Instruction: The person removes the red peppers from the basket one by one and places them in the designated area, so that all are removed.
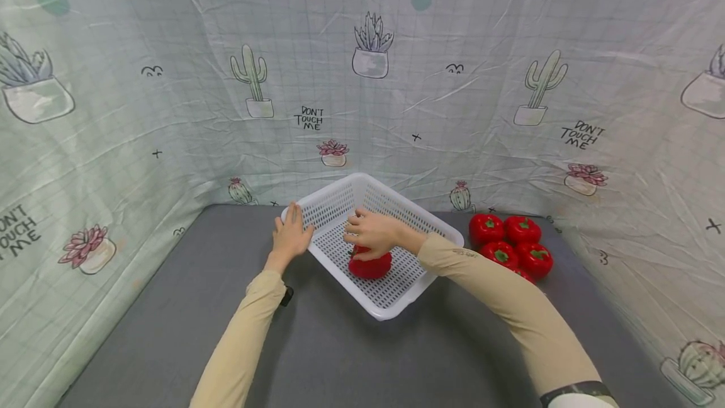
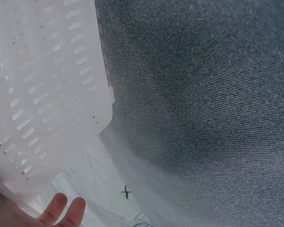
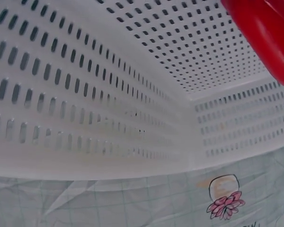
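A white perforated plastic basket [image 1: 421, 283] stands at the back of the grey table with a corner toward me. My left hand [image 1: 291, 236] rests over its left corner, fairly straight fingers along the rim; the left wrist view shows two fingertips [image 2: 71, 210] beyond the basket's wall. Inside the basket is a glossy red bell pepper [image 1: 370, 267]. From above, my right hand [image 1: 376, 232] grips it, thumb across the near side and fingers toward the far side, partly hiding it. In the right wrist view only part of the pepper [image 3: 267, 40] shows, at the upper right.
Several more red bell peppers [image 1: 501, 254] sit in a cluster to the right of the basket, beyond my right forearm. A patterned cloth [image 1: 396, 118] hangs behind and along both sides of the grey table [image 1: 170, 320].
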Action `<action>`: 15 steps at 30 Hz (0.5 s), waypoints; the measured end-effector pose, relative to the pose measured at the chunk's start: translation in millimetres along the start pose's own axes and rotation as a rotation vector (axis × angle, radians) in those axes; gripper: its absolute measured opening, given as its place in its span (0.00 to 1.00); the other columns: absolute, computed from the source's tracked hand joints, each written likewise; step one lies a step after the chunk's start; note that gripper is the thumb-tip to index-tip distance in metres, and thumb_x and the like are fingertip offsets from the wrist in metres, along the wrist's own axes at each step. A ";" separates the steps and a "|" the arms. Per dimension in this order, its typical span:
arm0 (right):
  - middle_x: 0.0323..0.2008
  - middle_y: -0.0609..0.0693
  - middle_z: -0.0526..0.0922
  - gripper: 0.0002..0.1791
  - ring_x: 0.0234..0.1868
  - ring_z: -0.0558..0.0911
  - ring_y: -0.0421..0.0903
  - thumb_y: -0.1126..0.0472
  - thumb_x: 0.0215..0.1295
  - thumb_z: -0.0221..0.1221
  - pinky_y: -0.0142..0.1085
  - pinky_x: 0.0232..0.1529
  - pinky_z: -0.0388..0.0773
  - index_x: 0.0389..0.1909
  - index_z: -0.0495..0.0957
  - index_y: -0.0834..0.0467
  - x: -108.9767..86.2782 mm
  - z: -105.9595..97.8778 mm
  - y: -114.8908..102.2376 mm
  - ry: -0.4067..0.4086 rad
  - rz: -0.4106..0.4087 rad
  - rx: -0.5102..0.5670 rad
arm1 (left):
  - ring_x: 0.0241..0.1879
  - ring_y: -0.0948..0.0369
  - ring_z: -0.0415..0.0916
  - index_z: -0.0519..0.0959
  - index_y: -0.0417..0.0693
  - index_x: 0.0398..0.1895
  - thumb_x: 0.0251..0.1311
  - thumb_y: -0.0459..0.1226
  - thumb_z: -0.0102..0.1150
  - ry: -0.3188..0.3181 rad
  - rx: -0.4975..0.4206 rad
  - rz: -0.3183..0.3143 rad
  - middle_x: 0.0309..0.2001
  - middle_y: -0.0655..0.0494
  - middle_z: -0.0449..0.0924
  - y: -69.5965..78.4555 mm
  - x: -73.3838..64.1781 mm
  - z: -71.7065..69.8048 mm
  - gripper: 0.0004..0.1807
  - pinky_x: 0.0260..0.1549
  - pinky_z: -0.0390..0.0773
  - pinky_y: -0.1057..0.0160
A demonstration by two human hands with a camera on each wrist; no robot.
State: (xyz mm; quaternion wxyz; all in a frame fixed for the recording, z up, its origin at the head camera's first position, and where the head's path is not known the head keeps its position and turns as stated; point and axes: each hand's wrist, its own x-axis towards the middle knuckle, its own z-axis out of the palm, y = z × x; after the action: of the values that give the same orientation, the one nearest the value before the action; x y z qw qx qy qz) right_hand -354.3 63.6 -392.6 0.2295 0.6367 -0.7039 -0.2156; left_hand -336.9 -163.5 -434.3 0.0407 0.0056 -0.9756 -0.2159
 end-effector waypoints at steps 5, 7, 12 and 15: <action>0.39 0.46 0.79 0.28 0.42 0.71 0.45 0.34 0.56 0.44 0.41 0.46 0.63 0.46 0.73 0.50 2.7 3.1 -3.0 -0.138 -0.015 0.014 | 0.63 0.37 0.40 0.38 0.39 0.69 0.64 0.48 0.34 -0.003 -0.002 -0.005 0.71 0.46 0.32 -0.1 1.3 -1.6 0.36 0.53 0.53 0.36; 0.42 0.46 0.78 0.30 0.45 0.71 0.45 0.32 0.55 0.43 0.42 0.49 0.64 0.48 0.72 0.48 3.9 4.1 -4.7 -0.197 -0.003 0.009 | 0.63 0.37 0.40 0.39 0.39 0.69 0.64 0.48 0.34 0.002 0.000 -0.007 0.71 0.46 0.32 -0.3 1.6 -1.6 0.36 0.53 0.54 0.36; 0.48 0.47 0.77 0.35 0.52 0.71 0.47 0.28 0.53 0.42 0.47 0.57 0.63 0.56 0.66 0.46 7.9 8.7 -10.6 -0.338 0.041 0.037 | 0.63 0.36 0.40 0.39 0.38 0.69 0.64 0.47 0.35 0.009 -0.004 -0.005 0.71 0.45 0.32 -0.5 0.6 -0.9 0.36 0.53 0.53 0.35; 0.49 0.47 0.78 0.38 0.54 0.71 0.47 0.27 0.51 0.42 0.48 0.58 0.61 0.58 0.63 0.45 10.2 11.6 -14.4 -0.412 0.053 0.033 | 0.63 0.36 0.40 0.39 0.38 0.69 0.64 0.47 0.35 0.004 -0.007 0.000 0.71 0.45 0.32 -0.8 0.3 -0.1 0.37 0.53 0.53 0.35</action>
State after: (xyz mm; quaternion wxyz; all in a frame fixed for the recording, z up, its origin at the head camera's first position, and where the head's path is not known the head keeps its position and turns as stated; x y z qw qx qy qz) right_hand -350.6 52.2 -409.9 0.0760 0.5639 -0.7560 -0.3237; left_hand -337.2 -164.3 -434.5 0.0427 0.0058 -0.9747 -0.2195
